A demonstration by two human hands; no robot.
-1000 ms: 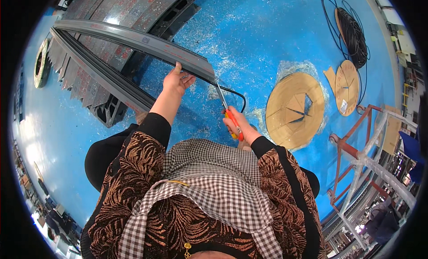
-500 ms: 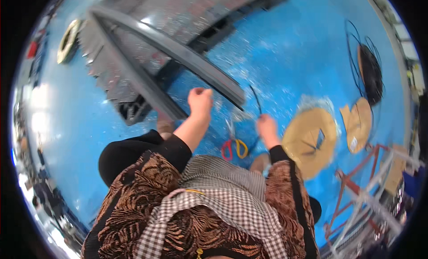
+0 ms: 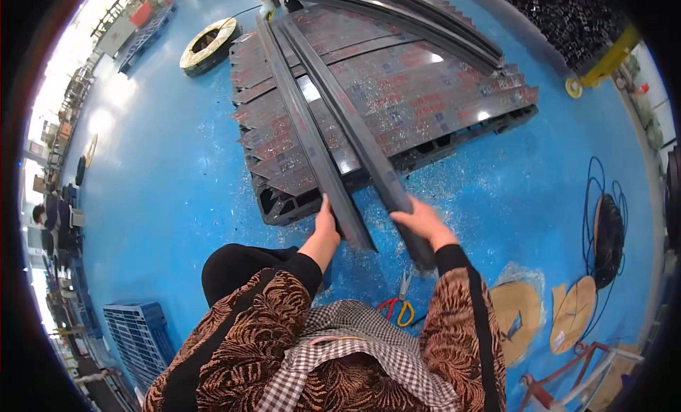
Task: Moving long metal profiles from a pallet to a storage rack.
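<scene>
Two long dark metal channel strips run from the far stack down toward me. My left hand grips the near end of the left strip. My right hand holds the near end of the right strip. Both strips rest on a low stack of dark metal panels on a pallet. Scissors with red and yellow handles lie on the blue floor just in front of me, between my arms. Neither hand touches them.
A coil of strapping lies at the far left. Black cable loops and cardboard discs lie at the right. A blue crate stands at lower left, a red frame at lower right. Metal shavings litter the floor.
The scissors left my right hand and now lie on the floor. My view swung up to the stack, and both hands took hold of the strip ends.
</scene>
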